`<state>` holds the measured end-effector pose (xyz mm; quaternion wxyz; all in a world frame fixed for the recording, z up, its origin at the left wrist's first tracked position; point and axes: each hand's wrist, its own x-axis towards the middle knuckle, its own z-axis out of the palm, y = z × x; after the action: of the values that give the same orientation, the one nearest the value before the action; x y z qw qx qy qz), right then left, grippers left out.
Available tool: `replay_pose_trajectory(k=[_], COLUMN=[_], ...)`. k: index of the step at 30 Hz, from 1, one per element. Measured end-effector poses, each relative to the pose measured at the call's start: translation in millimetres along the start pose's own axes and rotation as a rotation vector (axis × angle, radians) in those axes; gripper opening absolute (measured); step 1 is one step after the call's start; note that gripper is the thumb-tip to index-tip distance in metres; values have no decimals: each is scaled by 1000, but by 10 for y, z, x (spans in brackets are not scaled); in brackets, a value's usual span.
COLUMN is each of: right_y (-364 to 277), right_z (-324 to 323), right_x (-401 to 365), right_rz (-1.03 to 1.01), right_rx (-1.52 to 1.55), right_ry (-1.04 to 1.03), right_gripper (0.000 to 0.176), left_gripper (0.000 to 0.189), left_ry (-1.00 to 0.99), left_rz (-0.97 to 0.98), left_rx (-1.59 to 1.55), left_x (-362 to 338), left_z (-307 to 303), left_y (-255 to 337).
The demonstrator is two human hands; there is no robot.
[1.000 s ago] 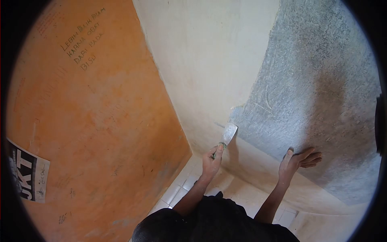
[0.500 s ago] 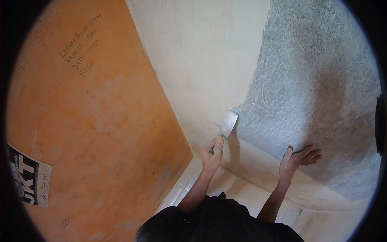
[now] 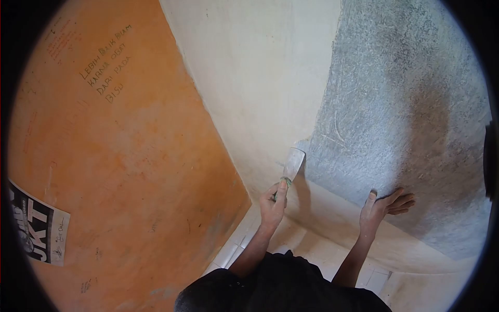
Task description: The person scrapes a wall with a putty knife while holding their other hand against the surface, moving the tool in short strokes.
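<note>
A metal scraper (image 3: 294, 160) with a greenish handle is in my left hand (image 3: 273, 202), whose fingers wrap round the handle with the thumb along it. Its blade lies against the pale wall (image 3: 265, 78), at the lower left corner of the grey textured area (image 3: 369, 114). A small grey patch shows just above the blade's tip. To the right, my right hand (image 3: 381, 207) rests on the lower edge of the grey area, fingers spread and pointing right, holding nothing.
An orange wall (image 3: 130, 171) with handwriting meets the pale wall at a slanted corner on the left. A black and white poster (image 3: 44, 229) is on it at lower left. White tiles (image 3: 236, 247) show below the corner.
The view has shifted slightly. The scraper's blade has moved a little down and left, baring more of the small patch above it. My right hand remains on the grey area.
</note>
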<state>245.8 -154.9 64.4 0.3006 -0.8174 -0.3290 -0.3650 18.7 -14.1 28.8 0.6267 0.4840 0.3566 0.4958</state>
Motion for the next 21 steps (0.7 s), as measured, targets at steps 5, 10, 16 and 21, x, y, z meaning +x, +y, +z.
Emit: replay_pose_trajectory(k=[5, 10, 16, 21], right_y=[-13, 0, -15, -22], right_z=[-8, -17, -2, -19], right_x=[7, -15, 8, 3], right_rz=[9, -9, -17, -17], right_rx=[1, 7, -1, -12], right_ry=[7, 9, 14, 7], right_gripper=[89, 88, 88, 87], left_gripper=[33, 35, 31, 31], left_ry=[-18, -3, -20, -15], left_rz=[-37, -50, 0, 25], left_rx=[52, 22, 28, -13], left_x=[-26, -66, 126, 96], left_z=[-73, -67, 66, 33], left_y=[-128, -145, 44, 156])
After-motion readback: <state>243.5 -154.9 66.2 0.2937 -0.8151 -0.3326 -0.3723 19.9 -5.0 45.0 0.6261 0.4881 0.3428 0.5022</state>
